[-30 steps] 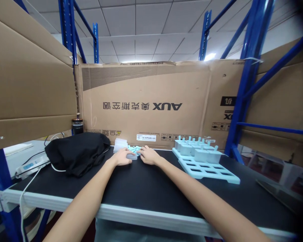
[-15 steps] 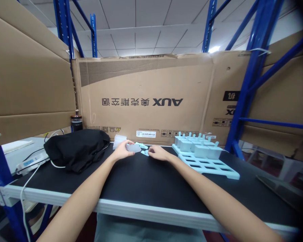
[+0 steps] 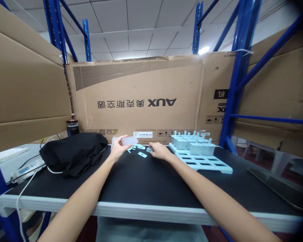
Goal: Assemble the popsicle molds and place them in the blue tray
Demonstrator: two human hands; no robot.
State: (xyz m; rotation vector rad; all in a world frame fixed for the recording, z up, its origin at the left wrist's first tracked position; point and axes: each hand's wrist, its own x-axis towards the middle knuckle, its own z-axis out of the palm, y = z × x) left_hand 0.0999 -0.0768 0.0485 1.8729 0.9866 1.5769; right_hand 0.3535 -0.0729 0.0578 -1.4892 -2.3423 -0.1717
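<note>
My left hand (image 3: 119,147) is closed around a translucent popsicle mold cup (image 3: 131,140), which lies tilted with its long side toward the right. Another translucent cup (image 3: 113,141) shows partly behind that hand. To the right, my right hand (image 3: 159,150) pinches a light blue popsicle stick lid (image 3: 148,150), mostly hidden by the fingers. Several more blue lids (image 3: 139,147) lie in a loose pile between the hands, and a single lid (image 3: 142,154) rests flat nearer to me.
A light blue mold rack (image 3: 207,164) stands at the right, its back slots holding several cups with stick lids (image 3: 203,148). Black cloth (image 3: 75,153) lies at the left beside a power strip (image 3: 27,170). A dark jar (image 3: 73,127) stands behind it. Cardboard (image 3: 141,84) walls the back.
My left hand has turned the cup, raising it slightly. My right hand has lifted a lid from the table, and one lid now lies apart from the pile. The view has shifted slightly.
</note>
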